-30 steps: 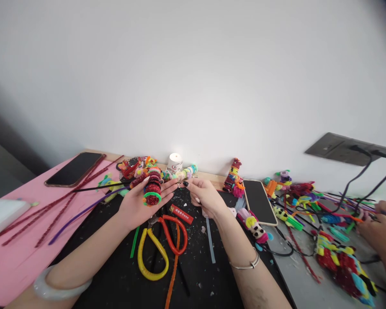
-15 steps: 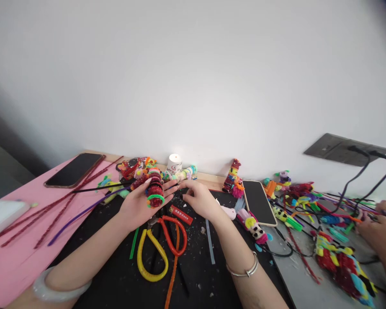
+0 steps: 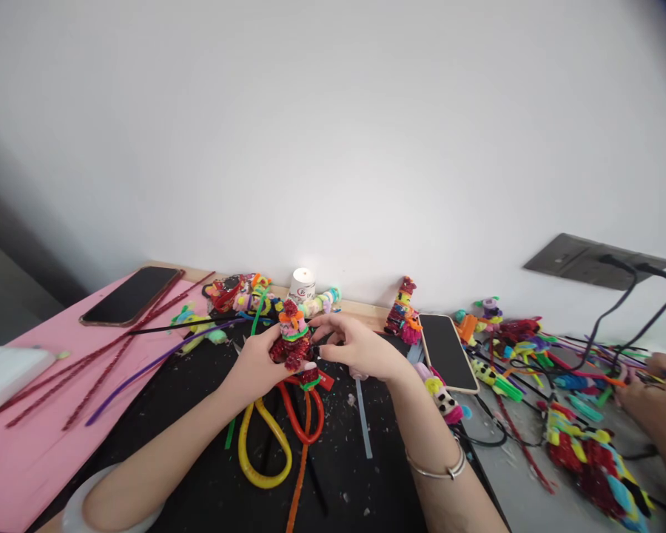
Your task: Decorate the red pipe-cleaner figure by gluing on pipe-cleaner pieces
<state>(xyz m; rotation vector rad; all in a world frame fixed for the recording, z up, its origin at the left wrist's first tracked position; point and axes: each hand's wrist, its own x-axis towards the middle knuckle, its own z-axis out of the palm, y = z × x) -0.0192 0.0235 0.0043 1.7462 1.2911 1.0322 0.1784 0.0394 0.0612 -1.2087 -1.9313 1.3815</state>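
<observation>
A small pipe-cleaner figure, red with orange and green bands, stands upright between my two hands above the black mat. My left hand grips it from the left and below. From the right, my right hand pinches its side with the fingertips. Scissors with yellow and red handles lie on the mat just under my hands, next to an orange pipe cleaner.
A lit candle burns by the wall behind several pipe-cleaner figures. One phone lies on the pink sheet, another phone to the right. Another person's hand works among colourful pipe cleaners at far right. Cables run to a wall socket.
The figure lay across my open left palm; now my left hand has turned and closed on it, holding it upright nearer me, and my right hand has come in to pinch it.
</observation>
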